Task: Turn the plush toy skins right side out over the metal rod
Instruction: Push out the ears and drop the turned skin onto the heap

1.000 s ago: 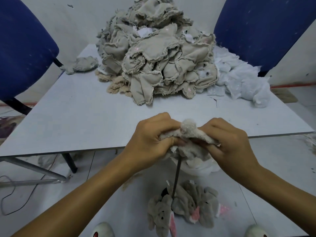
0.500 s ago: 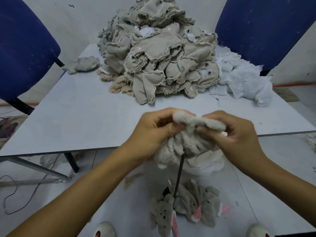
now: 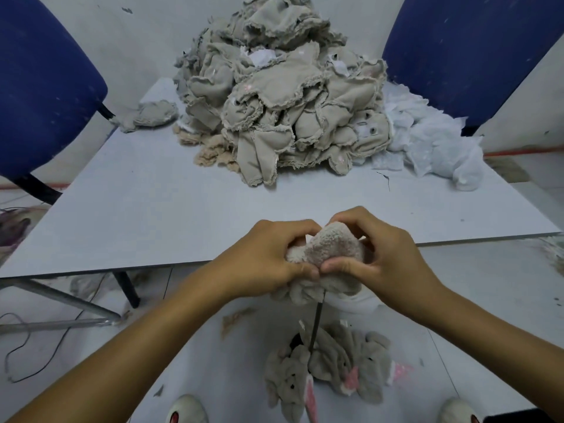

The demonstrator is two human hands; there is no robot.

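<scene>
Both hands now bunch the fluffy grey plush toy skin (image 3: 331, 250) into a tighter dome atop the thin dark metal rod (image 3: 316, 323), just off the white tabletop's (image 3: 158, 215) near edge. The left hand (image 3: 268, 257) and right hand (image 3: 381, 254) have closed in, thumbs nearly touching, fingers curled around the fabric. Half a second ago the skin hung looser and wider.

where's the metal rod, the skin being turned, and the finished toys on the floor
metal rod (image 3: 317, 323), head view, bare shaft below the hands
plush skin (image 3: 331, 247), head view, fuzzy top
finished toys (image 3: 335, 372), head view, middle of the heap
</scene>
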